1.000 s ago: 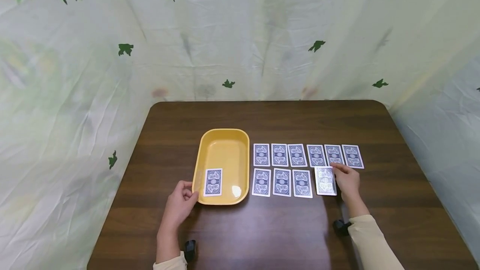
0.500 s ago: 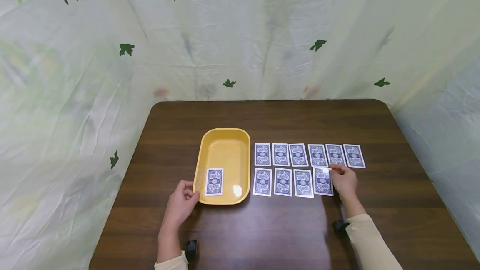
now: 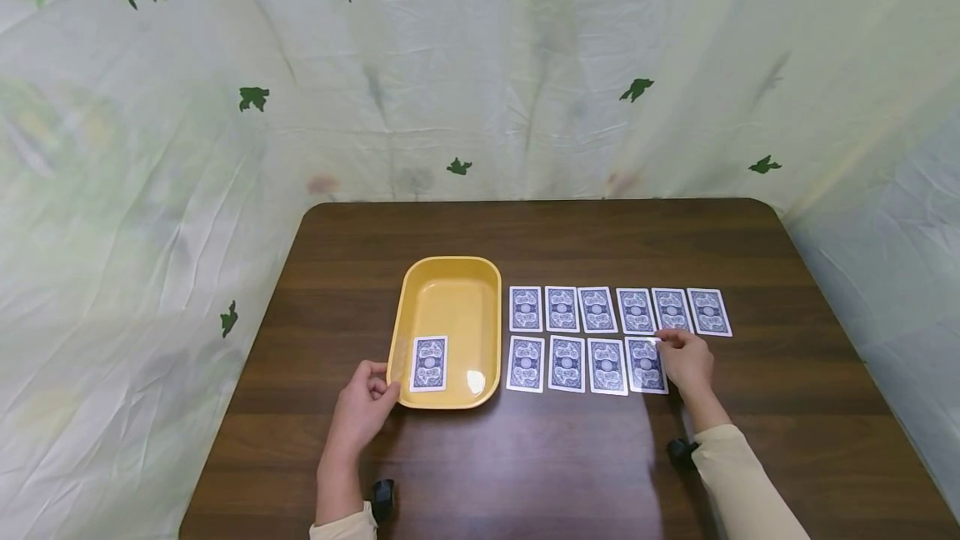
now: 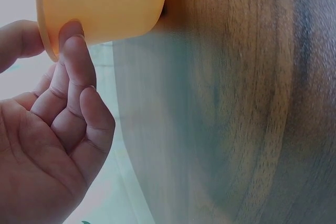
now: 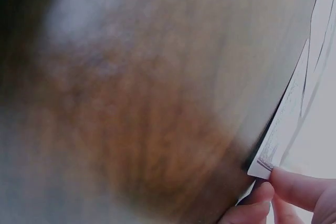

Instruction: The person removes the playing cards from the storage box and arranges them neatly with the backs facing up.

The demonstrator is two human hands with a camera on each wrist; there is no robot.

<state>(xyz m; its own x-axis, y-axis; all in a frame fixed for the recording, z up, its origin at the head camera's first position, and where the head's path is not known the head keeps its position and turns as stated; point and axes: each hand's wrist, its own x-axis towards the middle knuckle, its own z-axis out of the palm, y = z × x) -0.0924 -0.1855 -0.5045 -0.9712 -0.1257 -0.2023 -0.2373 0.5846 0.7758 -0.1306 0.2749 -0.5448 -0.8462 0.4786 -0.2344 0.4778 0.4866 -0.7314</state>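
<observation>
My left hand (image 3: 360, 411) grips the near left part of the yellow tray's rim (image 3: 392, 332); in the left wrist view the thumb and fingers (image 4: 79, 61) pinch the tray wall (image 4: 110, 3) from both sides. One playing card (image 3: 429, 363) lies back up inside the tray. At the right end of the front row, my right hand (image 3: 688, 361) holds a blue-backed playing card (image 3: 645, 365) by its right edge. The right wrist view has the fingertips (image 5: 294, 182) at a corner of this card (image 5: 265, 166), which lies low and nearly level with the table.
A back row of several face-down cards (image 3: 597, 310) stretches right from the tray. Three more cards (image 3: 566, 363) lie in the front row, left of the held one. The brown wooden table (image 3: 525, 465) ends at a leaf-patterned cloth (image 3: 525, 73).
My right hand has slid a little left and lowered its card, which now sits close beside its neighbour in the front row. The left hand and tray stay in place.
</observation>
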